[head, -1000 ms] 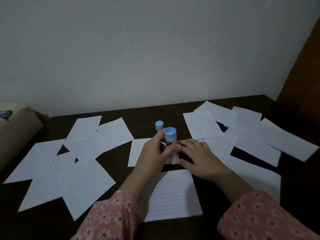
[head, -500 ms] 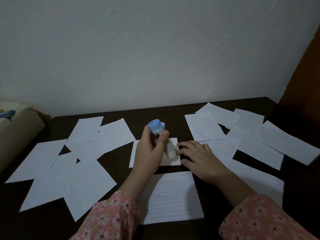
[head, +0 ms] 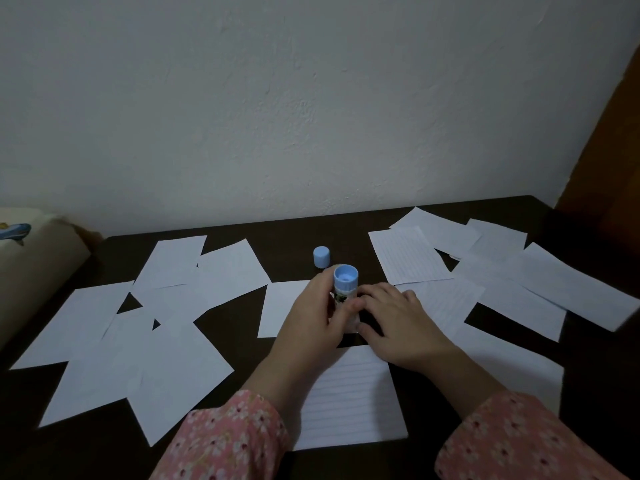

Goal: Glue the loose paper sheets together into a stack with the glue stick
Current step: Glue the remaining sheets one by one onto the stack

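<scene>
Left hand (head: 311, 320) grips the glue stick (head: 344, 289), right hand (head: 398, 327) lies flat on paper-strewn dark table (head: 287, 240) by a white wall (head: 311, 98).

A dark brown table (head: 304, 237) stands against a pale wall. On its left part lies a cluster of overlapping blank white sheets (head: 138, 327). On the right part lies another overlapping spread of lined sheets (head: 485, 271). At the middle rests a small white sheet (head: 282, 306), partly hidden by hands. Nearer the front edge lies a lined sheet (head: 349, 403) on its own. A small blue cap (head: 321, 256) stands upright on the bare wood toward the back, between the two clusters
</scene>
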The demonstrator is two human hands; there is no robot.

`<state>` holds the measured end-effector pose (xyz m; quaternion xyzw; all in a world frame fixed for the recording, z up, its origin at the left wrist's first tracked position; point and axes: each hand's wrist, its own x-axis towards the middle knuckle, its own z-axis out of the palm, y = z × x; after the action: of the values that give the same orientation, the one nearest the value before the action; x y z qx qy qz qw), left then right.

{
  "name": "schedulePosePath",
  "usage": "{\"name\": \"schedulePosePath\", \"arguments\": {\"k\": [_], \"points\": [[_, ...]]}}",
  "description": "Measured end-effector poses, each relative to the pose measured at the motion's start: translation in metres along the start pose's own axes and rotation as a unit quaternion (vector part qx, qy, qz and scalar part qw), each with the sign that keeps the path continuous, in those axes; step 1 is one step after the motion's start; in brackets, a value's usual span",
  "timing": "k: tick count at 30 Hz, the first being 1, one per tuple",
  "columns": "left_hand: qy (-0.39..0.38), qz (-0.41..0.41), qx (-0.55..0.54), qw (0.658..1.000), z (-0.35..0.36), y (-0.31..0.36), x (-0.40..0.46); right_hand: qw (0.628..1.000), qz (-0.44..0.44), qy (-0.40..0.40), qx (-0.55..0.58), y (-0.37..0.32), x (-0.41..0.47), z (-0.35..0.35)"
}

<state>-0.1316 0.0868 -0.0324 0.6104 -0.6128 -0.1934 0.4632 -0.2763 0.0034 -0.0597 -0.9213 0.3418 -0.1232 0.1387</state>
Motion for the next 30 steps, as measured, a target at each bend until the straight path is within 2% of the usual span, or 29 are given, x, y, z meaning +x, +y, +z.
{"name": "schedulePosePath", "arguments": {"k": [4,10,18,30], "points": [[0.004,0.008,0.024,1.000,-0.001,-0.003,0.000,1.000,0.005,0.017,-0.015,-0.003,0.000,0.003],[0.015,0.011,0.058,0.998,-0.018,-0.006,-0.002,1.000,0.020,0.000,-0.013,-0.008,0.000,-0.002],[0.028,-0.063,0.088,0.994,-0.047,-0.019,-0.010,0.999,0.031,-0.003,-0.013,-0.010,0.000,-0.001],[0.055,-0.102,0.065,0.991,-0.072,-0.024,-0.023,0.999,0.032,0.000,-0.019,-0.009,-0.002,0.001]]}}
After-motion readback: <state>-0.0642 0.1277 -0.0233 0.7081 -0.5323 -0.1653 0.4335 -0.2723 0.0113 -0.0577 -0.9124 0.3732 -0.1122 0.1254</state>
